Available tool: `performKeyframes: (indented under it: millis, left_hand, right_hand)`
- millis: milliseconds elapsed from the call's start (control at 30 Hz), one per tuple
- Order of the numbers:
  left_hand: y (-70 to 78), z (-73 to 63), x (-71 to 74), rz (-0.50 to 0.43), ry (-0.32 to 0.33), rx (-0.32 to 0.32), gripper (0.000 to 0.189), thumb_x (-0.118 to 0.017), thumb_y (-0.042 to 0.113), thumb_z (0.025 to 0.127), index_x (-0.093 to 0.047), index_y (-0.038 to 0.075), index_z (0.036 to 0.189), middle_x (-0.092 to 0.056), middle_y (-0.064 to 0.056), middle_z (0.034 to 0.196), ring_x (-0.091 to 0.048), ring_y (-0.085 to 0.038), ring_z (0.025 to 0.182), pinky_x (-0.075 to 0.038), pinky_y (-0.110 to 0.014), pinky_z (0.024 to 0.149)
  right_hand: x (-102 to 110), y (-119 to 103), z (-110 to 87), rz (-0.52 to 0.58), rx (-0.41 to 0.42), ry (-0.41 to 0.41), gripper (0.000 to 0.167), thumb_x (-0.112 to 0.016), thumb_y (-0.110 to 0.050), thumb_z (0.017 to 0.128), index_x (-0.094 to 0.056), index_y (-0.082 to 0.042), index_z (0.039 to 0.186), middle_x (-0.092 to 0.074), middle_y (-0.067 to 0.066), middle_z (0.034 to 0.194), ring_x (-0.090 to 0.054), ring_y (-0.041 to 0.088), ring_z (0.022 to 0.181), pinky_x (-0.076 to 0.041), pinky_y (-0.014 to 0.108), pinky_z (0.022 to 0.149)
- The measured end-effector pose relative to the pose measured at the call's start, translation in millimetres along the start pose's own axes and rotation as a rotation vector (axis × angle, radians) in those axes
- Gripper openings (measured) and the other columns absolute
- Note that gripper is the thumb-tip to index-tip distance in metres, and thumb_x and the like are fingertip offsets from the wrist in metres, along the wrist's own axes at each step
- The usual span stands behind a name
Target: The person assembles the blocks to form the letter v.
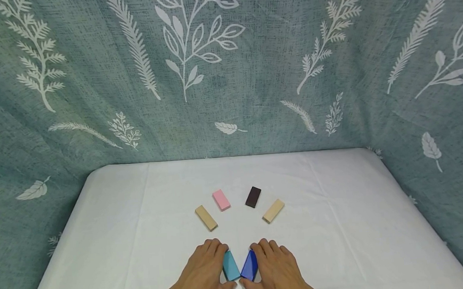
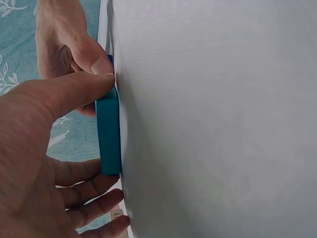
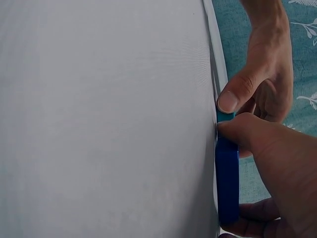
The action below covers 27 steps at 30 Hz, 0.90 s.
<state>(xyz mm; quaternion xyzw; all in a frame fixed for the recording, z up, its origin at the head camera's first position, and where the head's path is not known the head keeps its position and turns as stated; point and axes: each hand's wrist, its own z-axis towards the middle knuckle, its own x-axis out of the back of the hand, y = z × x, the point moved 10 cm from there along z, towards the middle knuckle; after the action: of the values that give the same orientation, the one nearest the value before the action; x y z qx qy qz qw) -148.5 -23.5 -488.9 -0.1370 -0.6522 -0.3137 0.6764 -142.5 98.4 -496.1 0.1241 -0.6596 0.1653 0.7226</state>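
Note:
A light-blue block (image 1: 230, 266) lies flat on the white cloth near the front of the table. My left hand (image 1: 204, 273) grips it by its two ends, thumb at the near end and fingers at the far end. Beside it, a dark-blue block (image 1: 249, 266) is held the same way by my right hand (image 1: 276, 268). The near ends of the two blocks meet or nearly meet, and their far ends spread apart. In the left wrist view the teal side of the light-blue block (image 2: 109, 134) shows between thumb and fingers. The right wrist view shows the dark-blue block (image 3: 228, 183) likewise.
Beyond the hands lie a pink block (image 1: 221, 200), a dark brown block (image 1: 253, 197), a wooden block (image 1: 206, 218) on the left and another wooden block (image 1: 273, 211) on the right. A green leaf-patterned curtain (image 1: 266, 69) hangs behind the white-covered table (image 1: 100, 245).

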Motion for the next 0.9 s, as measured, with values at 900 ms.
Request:
performKeyframes:
  millis: [900]
  left_hand:
    - [-1.0,-1.1,-1.1,-0.074,0.004,0.047,0.075,-0.080,0.052,0.078,-0.056,0.007,0.132,-0.056,-0.010,0.128,-0.055,-0.024,0.115,-0.049,-0.043,0.098]
  right_hand:
    - [6,23,-1.2,0.209,-0.086,-0.050,0.086,-0.058,-0.086,0.076,-0.062,-0.015,0.126,-0.057,-0.005,0.111,-0.057,0.012,0.098,-0.054,0.042,0.082]
